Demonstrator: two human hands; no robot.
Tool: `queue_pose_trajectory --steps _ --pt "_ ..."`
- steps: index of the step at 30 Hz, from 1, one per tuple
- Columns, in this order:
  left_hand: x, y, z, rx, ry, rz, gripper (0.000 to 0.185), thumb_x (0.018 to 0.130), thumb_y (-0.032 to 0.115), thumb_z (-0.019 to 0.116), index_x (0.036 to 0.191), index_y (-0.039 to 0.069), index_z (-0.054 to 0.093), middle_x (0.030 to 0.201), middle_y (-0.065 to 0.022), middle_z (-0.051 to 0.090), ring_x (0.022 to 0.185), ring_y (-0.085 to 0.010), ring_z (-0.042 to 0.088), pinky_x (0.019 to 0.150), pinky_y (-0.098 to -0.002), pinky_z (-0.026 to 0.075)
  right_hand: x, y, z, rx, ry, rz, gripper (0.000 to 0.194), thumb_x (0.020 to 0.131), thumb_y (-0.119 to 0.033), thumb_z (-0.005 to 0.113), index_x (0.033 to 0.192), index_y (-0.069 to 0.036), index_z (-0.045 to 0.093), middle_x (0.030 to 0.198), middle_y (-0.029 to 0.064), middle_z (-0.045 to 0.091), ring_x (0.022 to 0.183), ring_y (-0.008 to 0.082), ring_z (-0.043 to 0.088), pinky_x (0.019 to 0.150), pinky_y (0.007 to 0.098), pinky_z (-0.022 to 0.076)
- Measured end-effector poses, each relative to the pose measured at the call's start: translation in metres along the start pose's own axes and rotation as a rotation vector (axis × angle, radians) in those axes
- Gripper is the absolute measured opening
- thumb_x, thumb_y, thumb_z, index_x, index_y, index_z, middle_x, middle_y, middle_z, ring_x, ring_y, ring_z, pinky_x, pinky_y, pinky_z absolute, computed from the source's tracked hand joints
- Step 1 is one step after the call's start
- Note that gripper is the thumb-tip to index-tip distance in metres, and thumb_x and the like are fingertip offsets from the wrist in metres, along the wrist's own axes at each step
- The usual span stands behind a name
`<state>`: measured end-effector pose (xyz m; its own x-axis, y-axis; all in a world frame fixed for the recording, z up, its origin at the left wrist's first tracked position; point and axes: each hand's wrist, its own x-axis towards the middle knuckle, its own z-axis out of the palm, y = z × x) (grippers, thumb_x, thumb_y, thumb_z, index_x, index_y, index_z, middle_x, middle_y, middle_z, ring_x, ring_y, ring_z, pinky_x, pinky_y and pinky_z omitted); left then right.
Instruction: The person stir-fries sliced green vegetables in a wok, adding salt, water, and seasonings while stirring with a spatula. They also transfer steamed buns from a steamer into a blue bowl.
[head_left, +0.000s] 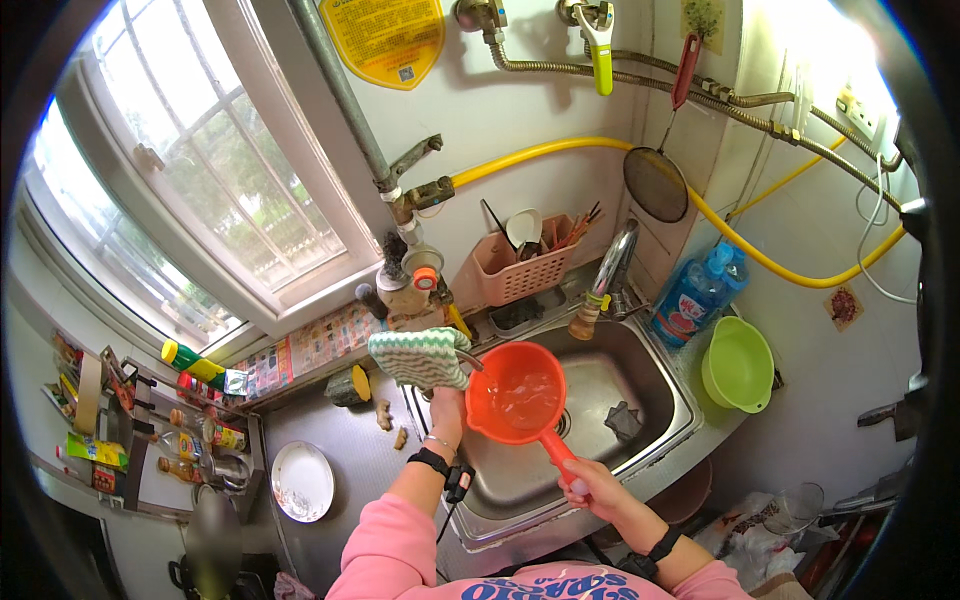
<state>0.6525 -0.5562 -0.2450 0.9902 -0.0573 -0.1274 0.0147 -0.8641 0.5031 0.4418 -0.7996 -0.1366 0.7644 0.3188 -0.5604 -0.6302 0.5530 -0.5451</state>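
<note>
My right hand (598, 487) grips the handle of a red plastic water ladle (525, 390), which holds clear water above the stainless steel sink (517, 491). At the ladle's left rim is my left hand (448, 409), its fingers mostly hidden by a green-and-white striped cloth (420, 358). A curved metal piece sticks out from the cloth over the ladle; what it belongs to is hidden. A crumpled grey cloth (622, 421) lies in the basin. Behind the basin stands the faucet (611, 262).
A lime green basin (739, 364) and blue detergent bottles (694, 292) stand right of the sink. A white plate (302, 481), ginger (384, 414) and a cut squash piece (349, 386) lie left. A pink utensil basket (521, 270) and hanging strainer (655, 184) are behind.
</note>
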Motion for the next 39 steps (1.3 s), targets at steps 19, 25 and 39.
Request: queue_pose_trajectory --steps 19,25,39 --pt "-0.014 -0.041 -0.041 1.463 0.115 0.526 0.044 0.085 0.013 0.04 0.128 0.001 0.044 0.135 -0.011 0.042 0.123 -0.0263 0.041 0.103 -0.0372 0.029 -0.023 0.014 0.015 -0.142 0.031 0.075 0.023 0.091 -0.03 0.054 0.093 -0.008 0.049 0.067 0.0008 0.049 0.047 0.0075 0.04 0.04 0.0216 0.0281" --pt "-0.173 -0.093 -0.07 0.761 0.198 0.398 0.041 0.087 0.019 0.045 0.127 0.011 0.05 0.146 -0.0104 0.032 0.136 -0.0265 0.025 0.112 -0.042 0.014 -0.044 0.034 0.073 -0.46 -0.047 0.089 0.02 0.092 -0.026 0.053 0.09 -0.006 0.049 0.065 -0.0012 0.047 0.047 0.0057 0.038 0.041 0.0206 0.028" --pt "-0.742 -0.258 0.005 0.031 0.46 -0.85 0.021 0.079 0.018 0.058 0.097 0.015 0.067 0.12 -0.0033 0.057 0.117 -0.0259 0.045 0.094 -0.0434 0.034 -0.005 0.237 0.421 -0.98 -0.823 0.2 0.029 0.088 -0.034 0.058 0.096 -0.007 0.052 0.066 -0.0036 0.044 0.048 0.0033 0.034 0.041 0.0192 0.0243"
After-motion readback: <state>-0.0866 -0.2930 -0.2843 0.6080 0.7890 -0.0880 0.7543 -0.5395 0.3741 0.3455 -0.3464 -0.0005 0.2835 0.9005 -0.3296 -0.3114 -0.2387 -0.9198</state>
